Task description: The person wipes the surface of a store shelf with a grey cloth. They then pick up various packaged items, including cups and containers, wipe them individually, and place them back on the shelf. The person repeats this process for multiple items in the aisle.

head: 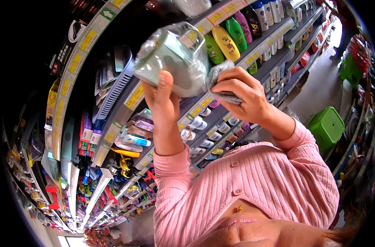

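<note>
My left hand (162,103) grips a pale green item (181,61) from below, its thumb along the near side. Loose clear plastic wraps the item, and a price sticker (189,37) sits near its top. The item's exact kind is hard to tell through the shiny wrap. Bunched in my right hand (244,94) is a grey cloth (220,72), close against the right side of the package; actual contact is unclear. Both hands are raised in front of a store shelf (255,51). Behind the package stand a yellow bottle (226,43) and a green bottle (236,34).
Price labels line the shelf edges. A blue plastic basket (115,89) holds packaged goods at left. Toothpaste-like boxes (90,132) stand below it. A green plastic stool (326,126) is in the aisle at right, and a person (344,27) stands farther along.
</note>
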### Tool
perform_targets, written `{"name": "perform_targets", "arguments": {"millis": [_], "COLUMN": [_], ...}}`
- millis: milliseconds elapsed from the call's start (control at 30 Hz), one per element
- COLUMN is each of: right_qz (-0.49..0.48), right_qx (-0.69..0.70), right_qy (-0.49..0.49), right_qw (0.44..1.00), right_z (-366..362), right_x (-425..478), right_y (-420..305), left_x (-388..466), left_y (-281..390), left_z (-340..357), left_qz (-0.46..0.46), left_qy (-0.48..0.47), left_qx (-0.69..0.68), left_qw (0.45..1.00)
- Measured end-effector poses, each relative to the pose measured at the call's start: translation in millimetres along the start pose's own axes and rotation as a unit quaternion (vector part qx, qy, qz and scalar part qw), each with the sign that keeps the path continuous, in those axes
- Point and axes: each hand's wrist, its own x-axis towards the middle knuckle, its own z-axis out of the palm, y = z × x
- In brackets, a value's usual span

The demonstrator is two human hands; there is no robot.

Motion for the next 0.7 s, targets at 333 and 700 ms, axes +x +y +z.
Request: {"name": "perform_targets", "arguments": {"millis": [333, 700], "right_qz": [0.076, 0.113], "right_qx": [0.034, 0.050], "right_qy": [-0.004, -0.018], "right_qw": [0.996, 0.992], "right_z": [-19, -29], "right_x": [-21, -40], "right_y": [13, 24], "left_x": [88, 167], "left_y": [22, -44], "left_z": [9, -16], "left_qz": [0.038, 0.024], "left_qy": [-0.002, 0.103], "left_qx": [0.066, 0.101], "left_qw": [0.997, 0.989]}}
